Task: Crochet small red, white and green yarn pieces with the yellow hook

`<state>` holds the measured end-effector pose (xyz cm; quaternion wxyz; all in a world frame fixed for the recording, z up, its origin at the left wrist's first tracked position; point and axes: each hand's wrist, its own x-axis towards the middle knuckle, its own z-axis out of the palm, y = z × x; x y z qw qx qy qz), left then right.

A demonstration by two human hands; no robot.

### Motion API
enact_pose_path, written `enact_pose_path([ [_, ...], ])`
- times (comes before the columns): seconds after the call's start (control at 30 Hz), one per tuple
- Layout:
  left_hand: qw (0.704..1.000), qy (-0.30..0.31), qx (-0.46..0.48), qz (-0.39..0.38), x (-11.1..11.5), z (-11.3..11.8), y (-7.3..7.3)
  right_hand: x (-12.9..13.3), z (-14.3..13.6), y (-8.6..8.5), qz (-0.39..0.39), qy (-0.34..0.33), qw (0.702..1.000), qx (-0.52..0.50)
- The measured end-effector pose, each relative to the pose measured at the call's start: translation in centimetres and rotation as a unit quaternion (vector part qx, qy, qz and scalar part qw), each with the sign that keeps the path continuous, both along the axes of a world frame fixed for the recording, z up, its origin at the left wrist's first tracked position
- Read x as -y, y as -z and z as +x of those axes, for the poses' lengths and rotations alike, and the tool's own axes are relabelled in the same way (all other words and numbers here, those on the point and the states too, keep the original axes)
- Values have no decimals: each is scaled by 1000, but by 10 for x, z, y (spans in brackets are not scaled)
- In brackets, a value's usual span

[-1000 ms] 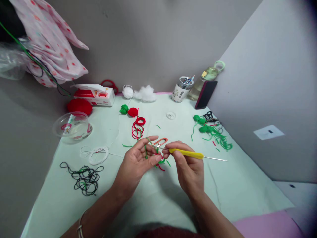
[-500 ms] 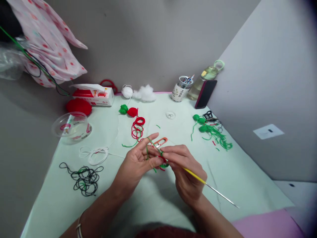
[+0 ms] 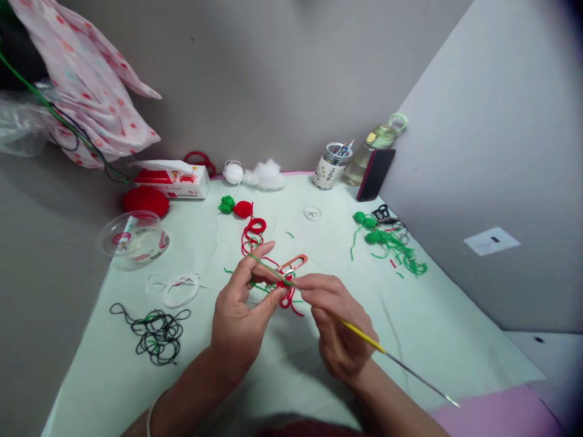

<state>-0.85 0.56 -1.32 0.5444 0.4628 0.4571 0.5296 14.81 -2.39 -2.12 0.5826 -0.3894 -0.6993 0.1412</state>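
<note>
My left hand [image 3: 241, 309] pinches a small red and green crochet piece [image 3: 285, 281] between thumb and fingers. Green yarn [image 3: 266, 266] runs over its raised index finger down to the piece. In my right hand [image 3: 339, 321] is a crochet hook [image 3: 364, 337] with a yellow grip, held like a pencil. Its working tip meets the piece, and its long metal end points down to the right. Just behind the piece lie small orange-handled thread snips [image 3: 298, 261], partly hidden by my fingers. Red yarn ends [image 3: 294, 303] hang below the piece.
Loose red yarn [image 3: 255, 227] lies behind my left hand, a black cord tangle [image 3: 159, 334] and white yarn [image 3: 180, 288] to the left. Green yarn balls [image 3: 371, 227] are at right. A tissue box [image 3: 182, 182], pen holder [image 3: 332, 167], bottle [image 3: 364, 161] and phone [image 3: 376, 175] stand along the back.
My left hand has shifted slightly left, turning the crochet piece so more red yarn ends show. The green yarn now slants lower across the fingers. The hook has tilted and its far end moved down-right.
</note>
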Motion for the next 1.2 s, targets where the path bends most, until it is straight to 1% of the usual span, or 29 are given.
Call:
enact_pose_path([
  [0.13, 999, 2, -24, 27, 1, -3, 6, 1, 3, 0, 16, -21, 999, 37],
  [0.27, 997, -1, -49, 55, 1, -5, 11, 3, 5, 1, 26, -18, 998, 63],
  [0.43, 991, -29, -81, 100, 4, -6, 18, 6, 5, 2, 30, 6, 997, 75],
  [0.57, 987, -45, -89, 126, 5, -6, 21, 6, 4, 1, 25, 5, 997, 69],
  [0.67, 981, -49, -109, 150, 5, -6, 23, 5, 3, 1, 19, 6, 998, 64],
  [0.73, 980, -45, -118, 152, 5, -5, 23, 5, 3, 1, 16, 4, 998, 68],
  [0.83, 987, -32, -104, 122, 4, -4, 20, 4, 4, 6, 32, 6, 996, 80],
  [0.93, 997, -11, -53, 51, 1, -4, 14, 3, 5, 11, 55, 19, 992, 113],
  [1.03, 999, 39, 18, -26, -4, -6, 7, 1, 5, 13, 70, 31, 989, 130],
  [1.1, 992, 84, 63, -64, -8, -9, 4, -1, 6, 11, 57, 15, 994, 97],
  [1.2, 983, 129, 98, -87, -14, -14, 3, -3, 8, 5, -7, -38, 999, 2],
])
